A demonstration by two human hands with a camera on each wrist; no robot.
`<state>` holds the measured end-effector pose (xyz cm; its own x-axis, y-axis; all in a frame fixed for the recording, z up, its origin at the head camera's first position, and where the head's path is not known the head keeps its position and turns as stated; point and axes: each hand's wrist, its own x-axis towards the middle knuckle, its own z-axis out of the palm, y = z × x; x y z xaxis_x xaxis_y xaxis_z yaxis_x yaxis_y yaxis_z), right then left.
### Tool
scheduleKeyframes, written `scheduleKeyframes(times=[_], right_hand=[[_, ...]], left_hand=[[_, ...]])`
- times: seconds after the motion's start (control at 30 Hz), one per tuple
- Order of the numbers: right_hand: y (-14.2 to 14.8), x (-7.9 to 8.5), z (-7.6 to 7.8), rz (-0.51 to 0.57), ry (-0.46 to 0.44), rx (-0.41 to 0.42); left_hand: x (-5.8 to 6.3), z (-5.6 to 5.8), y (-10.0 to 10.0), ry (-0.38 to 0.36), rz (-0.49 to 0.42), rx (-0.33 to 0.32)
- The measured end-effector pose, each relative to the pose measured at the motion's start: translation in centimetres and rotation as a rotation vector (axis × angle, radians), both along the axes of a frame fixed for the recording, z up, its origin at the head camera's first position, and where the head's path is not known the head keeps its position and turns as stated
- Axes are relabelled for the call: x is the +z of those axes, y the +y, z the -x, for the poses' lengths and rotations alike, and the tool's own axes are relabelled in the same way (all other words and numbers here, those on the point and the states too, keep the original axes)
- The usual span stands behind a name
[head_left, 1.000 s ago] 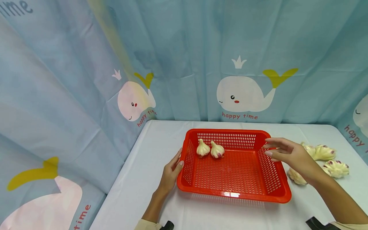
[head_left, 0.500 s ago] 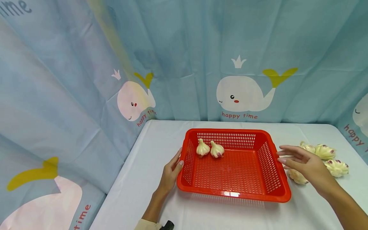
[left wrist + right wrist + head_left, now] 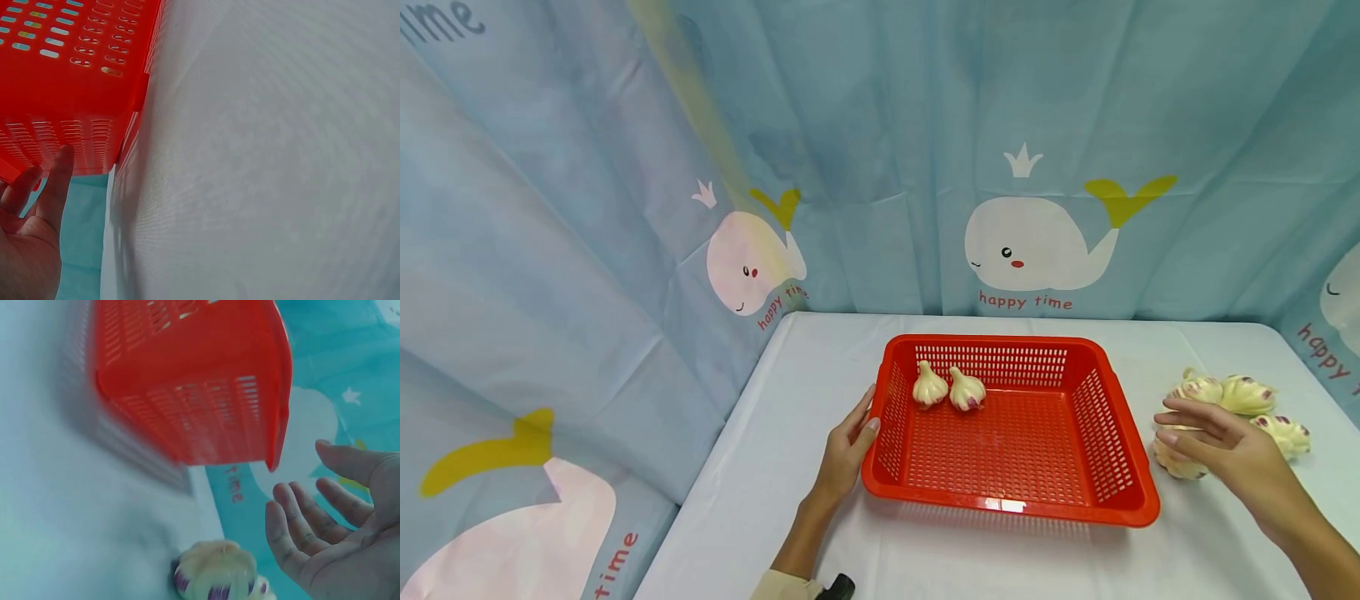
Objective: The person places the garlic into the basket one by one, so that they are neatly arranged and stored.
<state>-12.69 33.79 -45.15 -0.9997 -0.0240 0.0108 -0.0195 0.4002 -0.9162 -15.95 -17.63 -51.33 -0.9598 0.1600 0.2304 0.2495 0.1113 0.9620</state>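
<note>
Well, we see a big red basket (image 3: 1007, 512) sitting on the white table (image 3: 730, 500), between the two hands. The left hand (image 3: 842, 454) is at the basket's left side, touching it. In the left wrist view, we see its fingers reach out almost straight against the outside wall, so it looks open, and the basket is the only thing it touches.

The right hand (image 3: 1243, 454) is just past the basket's right side and apart from it. Its fingers are spread a bit and softly bent, and it holds nothing.

Two garlic bulbs (image 3: 929, 387) sit side by side inside the basket, at the back on the left, so we find them nearer to the left hand. More garlic (image 3: 1247, 396) lies on the table to the right of the basket, close to the right hand. From the head view, that hand covers part of this pile.

Behind it all we see a blue curtain (image 3: 865, 125) with a white whale (image 3: 1045, 246) on it.
</note>
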Motion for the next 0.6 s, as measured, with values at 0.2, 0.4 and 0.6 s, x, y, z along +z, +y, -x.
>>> scheduleKeyframes(times=[0.2,0.4,0.6], right_hand=[[1.0,-0.8,-0.8,0.005,-0.038,-0.051],[1.7,-1.5,-1.1,-0.078,-0.068,-0.120],[2.3,-2.0,-1.1,-0.135,-0.094,-0.163]], left_hand=[[0.0,0.0,0.0,0.009,-0.004,-0.008],[0.1,0.0,0.0,0.001,0.004,0.000],[0.1,0.0,0.0,-0.003,0.004,0.005]])
